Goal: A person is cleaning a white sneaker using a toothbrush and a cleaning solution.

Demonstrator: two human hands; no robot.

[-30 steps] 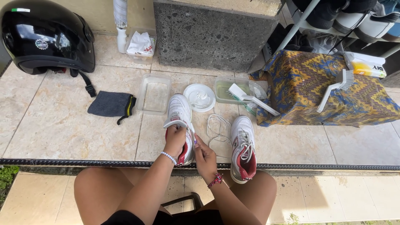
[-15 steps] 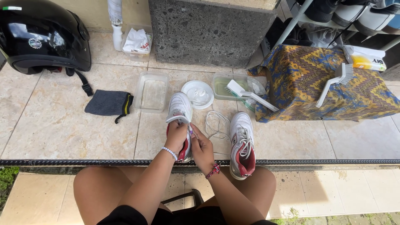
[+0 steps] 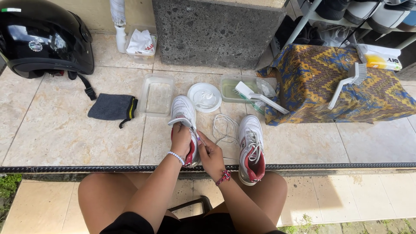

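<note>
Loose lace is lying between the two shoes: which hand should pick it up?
Probably the right hand. It sits beside the shoe, on the side nearer the lace, and looks freer. The left hand is down in that shoe's opening, holding it.

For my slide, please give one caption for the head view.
Both hands work on a white sneaker beside loose laces.

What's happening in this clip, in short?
A seated person works on the left sneaker on the tiled floor: left hand inside its opening, right hand beside it. A loose white lace lies between it and the laced right sneaker. Nearby are tubs, a lid and a black helmet.
</note>
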